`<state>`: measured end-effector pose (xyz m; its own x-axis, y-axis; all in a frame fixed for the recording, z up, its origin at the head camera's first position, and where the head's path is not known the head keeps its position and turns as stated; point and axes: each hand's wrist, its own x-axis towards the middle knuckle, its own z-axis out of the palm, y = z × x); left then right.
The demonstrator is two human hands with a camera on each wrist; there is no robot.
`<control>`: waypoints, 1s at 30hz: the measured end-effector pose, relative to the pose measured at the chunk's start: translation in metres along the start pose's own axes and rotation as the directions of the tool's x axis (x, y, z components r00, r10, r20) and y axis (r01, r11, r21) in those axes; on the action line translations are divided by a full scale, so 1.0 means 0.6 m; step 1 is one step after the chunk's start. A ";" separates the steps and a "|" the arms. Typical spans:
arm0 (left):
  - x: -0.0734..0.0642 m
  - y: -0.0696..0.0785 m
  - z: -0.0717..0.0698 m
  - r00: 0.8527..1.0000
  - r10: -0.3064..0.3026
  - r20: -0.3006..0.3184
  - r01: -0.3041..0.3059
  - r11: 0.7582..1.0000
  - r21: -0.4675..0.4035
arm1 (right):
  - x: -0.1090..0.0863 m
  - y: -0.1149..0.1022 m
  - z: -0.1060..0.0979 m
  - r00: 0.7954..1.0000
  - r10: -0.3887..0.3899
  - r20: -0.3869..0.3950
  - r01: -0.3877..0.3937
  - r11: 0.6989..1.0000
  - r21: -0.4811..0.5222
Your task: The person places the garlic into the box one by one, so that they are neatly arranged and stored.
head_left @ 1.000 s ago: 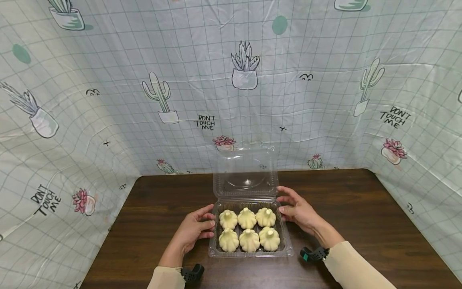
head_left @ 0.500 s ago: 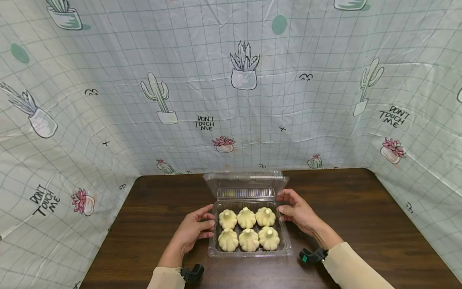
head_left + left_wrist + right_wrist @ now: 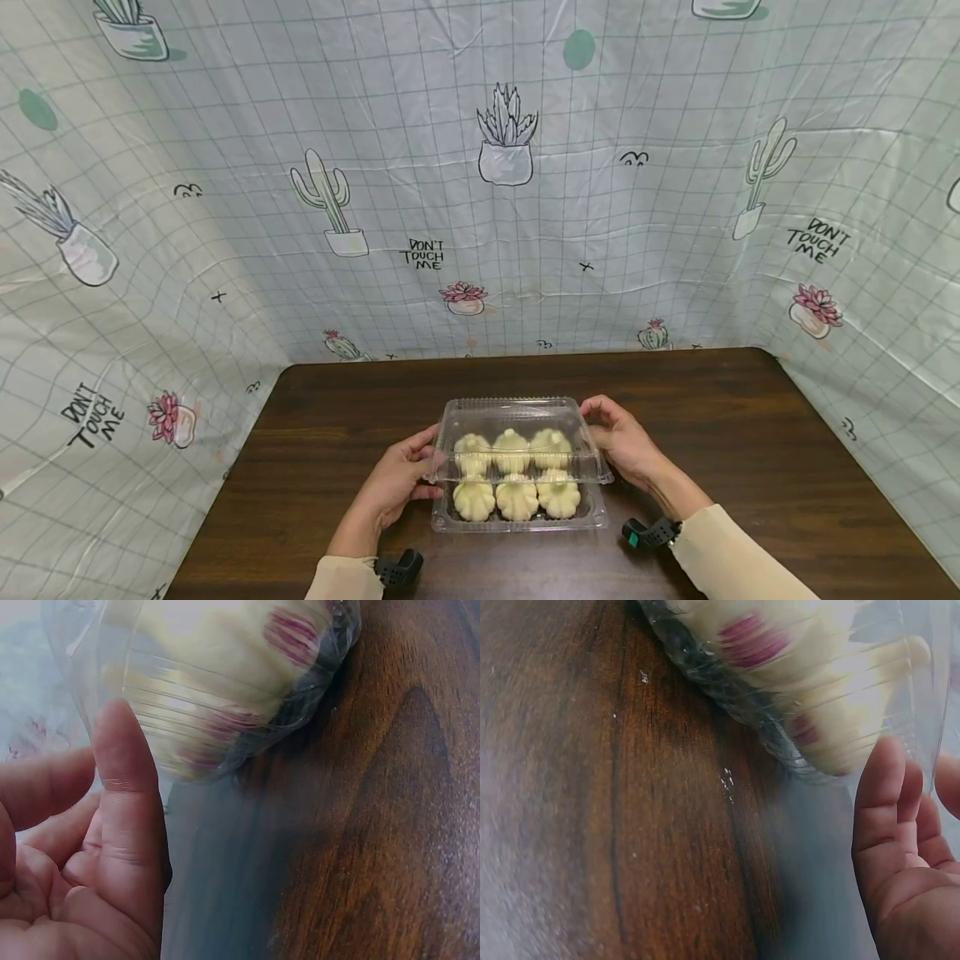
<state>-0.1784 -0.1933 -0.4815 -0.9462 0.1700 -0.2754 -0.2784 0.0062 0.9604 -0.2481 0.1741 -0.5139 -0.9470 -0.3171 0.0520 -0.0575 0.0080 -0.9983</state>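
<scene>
A clear plastic clamshell box (image 3: 519, 527) lies on the table with several pale garlic bulbs (image 3: 517, 498) in two rows. Its hinged lid (image 3: 517, 408) leans forward over the back row, its front edge above the middle of the box. At the box's left side, my left hand (image 3: 397, 479) has fingers against the wall. My right hand (image 3: 628, 443) stands at the right side near the back corner, partly behind the lid. Both wrist views show extended fingers (image 3: 127, 802) by the ribbed wall, and purple streaks on the bulbs (image 3: 754, 641).
The dark wooden table (image 3: 360, 400) reaches back to a hanging grid-patterned curtain (image 3: 420, 183) with printed cacti, which also stands along both sides. Black bands (image 3: 401, 568) with small devices sit on both wrists.
The box lid has swung from upright at the back, forward and down over the bulbs. Both hands stay nearly in place beside the box.
</scene>
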 end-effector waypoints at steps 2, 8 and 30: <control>0.000 -0.001 0.001 1.000 -0.008 -0.010 0.008 1.000 -0.003 | -0.001 -0.001 0.000 1.000 -0.008 0.000 0.008 1.000 -0.009; 0.001 -0.002 0.000 1.000 -0.008 -0.025 0.008 1.000 -0.001 | -0.004 -0.004 -0.001 1.000 0.017 0.006 -0.017 1.000 -0.006; 0.003 -0.001 0.000 0.998 0.047 0.034 -0.046 0.999 -0.009 | -0.025 -0.019 -0.013 0.991 0.130 -0.016 -0.129 0.988 0.082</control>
<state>-0.1801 -0.1929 -0.4825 -0.9519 0.2039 -0.2288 -0.2358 -0.0104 0.9718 -0.2354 0.1859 -0.5029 -0.9513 -0.2982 -0.0782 0.0908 -0.0286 -0.9955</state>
